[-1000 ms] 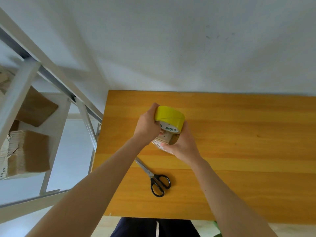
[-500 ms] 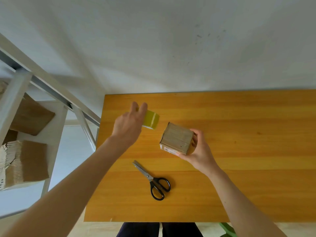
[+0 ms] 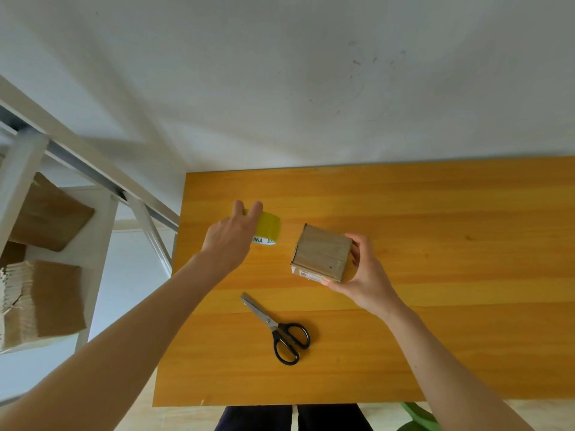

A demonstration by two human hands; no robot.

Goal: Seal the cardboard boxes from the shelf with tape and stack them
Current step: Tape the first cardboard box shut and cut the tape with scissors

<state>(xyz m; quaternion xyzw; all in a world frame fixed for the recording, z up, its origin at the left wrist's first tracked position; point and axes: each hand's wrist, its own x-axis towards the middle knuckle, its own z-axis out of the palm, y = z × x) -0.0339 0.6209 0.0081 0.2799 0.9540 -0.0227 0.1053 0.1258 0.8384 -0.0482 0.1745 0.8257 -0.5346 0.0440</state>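
Fingers of your right hand [image 3: 368, 275] curl round the small cardboard box [image 3: 322, 252], apparently light, stiff-walled but crushable at the flaps, so clasp opposite edges; fingers of your left hand [image 3: 230, 236] overlie the tape roll [image 3: 268, 227] just beside, grip indeterminate.

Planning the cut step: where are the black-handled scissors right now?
Head view: the black-handled metal scissors lie flat on the orange wooden table, left of centre, untouched, nearer the person than the small brown cardboard box and the yellow tape roll.

Bright even daylight, soft shadows, wide-angle bending at edges
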